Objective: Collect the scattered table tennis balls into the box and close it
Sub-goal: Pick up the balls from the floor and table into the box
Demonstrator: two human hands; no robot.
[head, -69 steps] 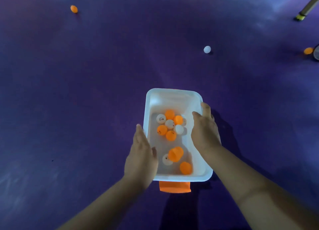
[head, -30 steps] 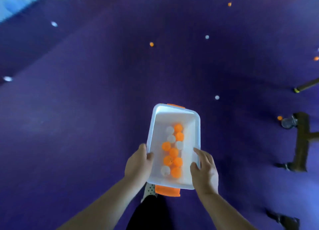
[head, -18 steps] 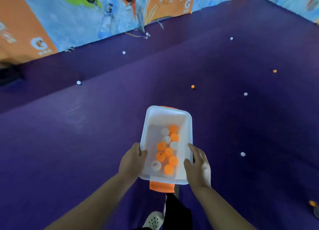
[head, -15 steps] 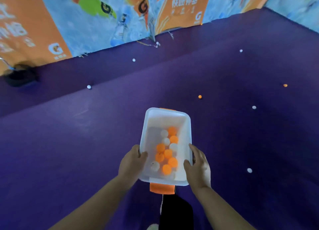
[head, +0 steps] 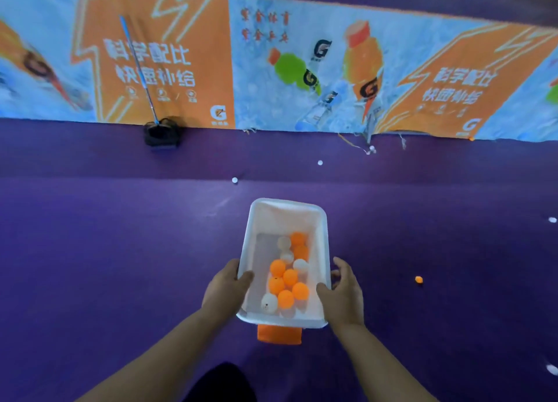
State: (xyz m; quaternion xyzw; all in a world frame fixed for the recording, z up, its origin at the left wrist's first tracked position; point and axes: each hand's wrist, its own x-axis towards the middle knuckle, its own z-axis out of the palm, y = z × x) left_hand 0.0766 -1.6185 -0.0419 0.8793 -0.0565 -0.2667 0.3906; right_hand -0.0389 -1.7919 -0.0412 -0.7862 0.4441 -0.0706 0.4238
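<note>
We observe the left hand (head: 227,284) and right hand (head: 342,293) each gripping a long rim of the white, round-cornered plastic box (head: 287,217), smooth orange and white balls (head: 288,276) inside. Open purple matting (head: 120,265) lies on both sides, an orange ball (head: 418,279) at right, a white ball (head: 235,180) ahead. A printed banner (head: 181,54) bounds the far edge.

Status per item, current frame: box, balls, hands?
box: open, no lid on, held up by both hands.
balls in box: orange and white, loose on its bottom.
left hand: grips box's left rim.
right hand: grips box's right rim.
orange ball: on floor, uncollected.
white ball: on floor, uncollected.
</note>
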